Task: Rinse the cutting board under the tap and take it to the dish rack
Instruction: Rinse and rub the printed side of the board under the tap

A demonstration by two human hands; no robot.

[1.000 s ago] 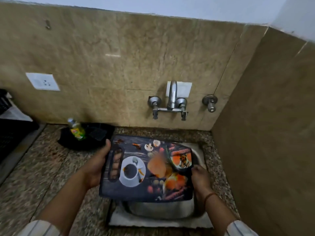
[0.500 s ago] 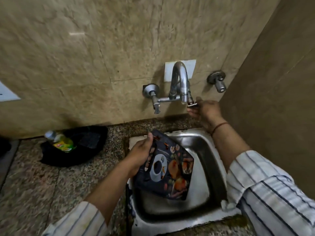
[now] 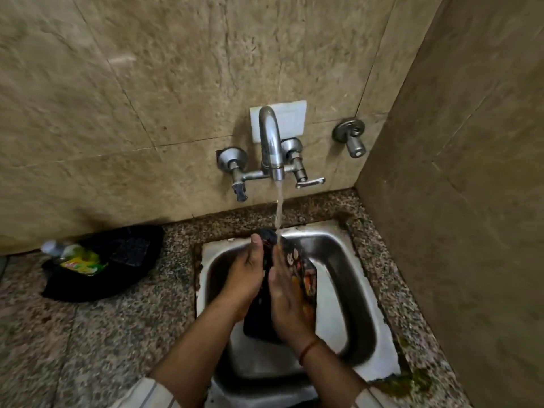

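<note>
A dark cutting board (image 3: 306,278) printed with food pictures stands steeply tilted, nearly on edge, inside the steel sink (image 3: 350,278). Water runs from the chrome tap (image 3: 271,142) onto the board's top edge. My left hand (image 3: 247,278) grips the board's left side near the top, thumb up. Flat against the printed face lies my right hand (image 3: 284,301), fingers together and pointing up. Both hands hide most of the board. No dish rack shows in the head view.
A black tray (image 3: 97,284) holding a green dish-soap bottle (image 3: 78,257) sits on the speckled granite counter (image 3: 117,334) to the left of the sink. A separate wall valve (image 3: 351,136) is right of the tap. The side wall stands close on the right.
My right hand has left the tap lever and come down onto the board's face. Water now flows. The board has swung up steeper under the stream.
</note>
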